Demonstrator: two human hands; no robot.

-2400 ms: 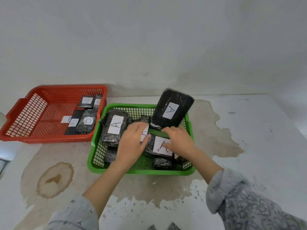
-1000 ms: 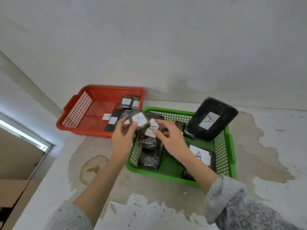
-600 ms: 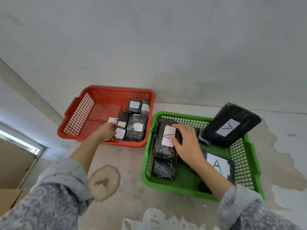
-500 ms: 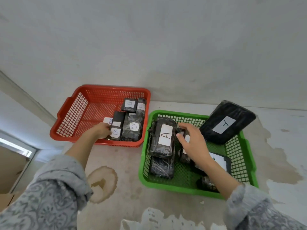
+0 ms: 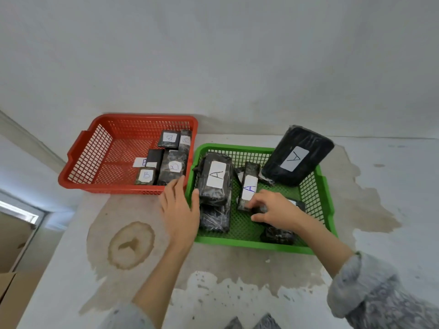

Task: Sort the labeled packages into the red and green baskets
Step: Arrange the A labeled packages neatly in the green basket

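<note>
The red basket point(image 5: 90, 160) stands at the left and holds several black packages labelled B point(image 5: 174, 166). To its right, the green basket point(image 5: 329, 205) holds black packages labelled A. A wide A package point(image 5: 215, 179) lies along its left side, and a large A package point(image 5: 297, 155) leans on its far right corner. My left hand point(image 5: 180, 210) hovers open over the green basket's left rim and holds nothing. Inside the green basket, my right hand point(image 5: 273, 210) pinches the near end of a narrow A package point(image 5: 248, 188).
A small dark package point(image 5: 278, 235) lies at the green basket's front, and another point(image 5: 215, 219) lies under the wide one. The stained table point(image 5: 130, 245) ends at the left, with a cardboard box point(image 5: 9, 293) below. A wall rises close behind the baskets.
My left hand left a B package in the red basket and drew back to the green basket's rim. My right hand shifted the narrow A package to the green basket's middle.
</note>
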